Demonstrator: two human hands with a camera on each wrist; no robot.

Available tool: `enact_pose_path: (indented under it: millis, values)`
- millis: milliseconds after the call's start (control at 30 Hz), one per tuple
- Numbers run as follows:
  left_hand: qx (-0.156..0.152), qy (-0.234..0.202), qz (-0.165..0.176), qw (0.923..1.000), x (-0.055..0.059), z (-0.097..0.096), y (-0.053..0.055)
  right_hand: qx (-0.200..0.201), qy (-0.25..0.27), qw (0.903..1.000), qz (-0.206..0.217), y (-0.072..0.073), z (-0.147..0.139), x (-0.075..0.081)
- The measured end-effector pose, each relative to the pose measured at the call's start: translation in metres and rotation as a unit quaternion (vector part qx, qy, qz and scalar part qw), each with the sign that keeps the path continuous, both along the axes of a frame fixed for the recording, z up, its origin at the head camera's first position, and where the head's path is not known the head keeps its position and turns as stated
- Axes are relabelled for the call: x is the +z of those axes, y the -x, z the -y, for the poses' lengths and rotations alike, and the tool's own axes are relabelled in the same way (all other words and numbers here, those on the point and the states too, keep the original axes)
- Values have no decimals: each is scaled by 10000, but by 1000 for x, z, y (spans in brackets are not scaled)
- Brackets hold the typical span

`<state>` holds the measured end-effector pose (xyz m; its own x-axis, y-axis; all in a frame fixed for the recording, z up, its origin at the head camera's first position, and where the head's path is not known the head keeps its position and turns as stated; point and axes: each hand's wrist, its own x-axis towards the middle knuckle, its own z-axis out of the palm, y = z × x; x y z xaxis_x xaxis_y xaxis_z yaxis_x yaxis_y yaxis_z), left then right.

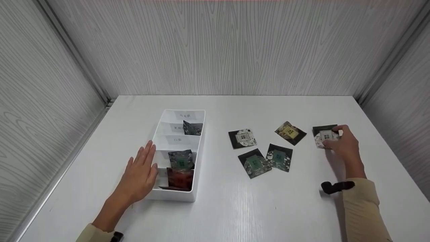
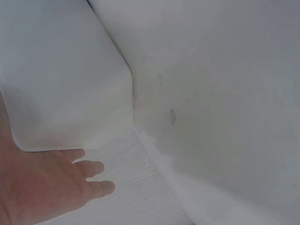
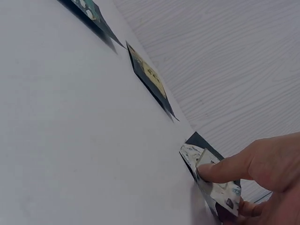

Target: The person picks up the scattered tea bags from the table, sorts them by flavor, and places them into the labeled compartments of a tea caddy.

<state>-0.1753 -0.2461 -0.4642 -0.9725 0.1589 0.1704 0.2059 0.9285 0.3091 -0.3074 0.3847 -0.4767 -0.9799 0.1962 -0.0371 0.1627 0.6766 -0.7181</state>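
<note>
At the right of the table, my right hand (image 1: 346,144) pinches a black-and-white tea sachet (image 1: 326,135). The right wrist view shows the thumb pressed on the sachet's printed face (image 3: 218,192), with fingers at its edge. My left hand (image 1: 139,174) lies with straight fingers along the left side of a white divided box (image 1: 198,161). Inside the box, a dark sachet (image 1: 192,128) leans in an upper compartment. A green-labelled sachet (image 1: 181,159) and a red sachet (image 1: 180,178) stand in the lower ones.
Between box and right hand lie a white-labelled sachet (image 1: 243,138), a yellow-labelled sachet (image 1: 291,133) and two green-labelled sachets, the left one (image 1: 254,163) touching the right one (image 1: 279,157). Grey wood-grain panels (image 1: 215,50) enclose the table at the back and sides.
</note>
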Motion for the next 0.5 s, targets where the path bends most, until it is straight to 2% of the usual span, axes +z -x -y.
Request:
enact_pose_path:
  millis: [300, 500]
  values:
    - [-75, -23, 20, 10000, 2, 0, 1, -269, 412, 9981, -383, 2, -2, 3]
    - [-58, -81, 29, 9999, 0, 0, 0, -385, 340, 9949, -872, 2, 1, 9]
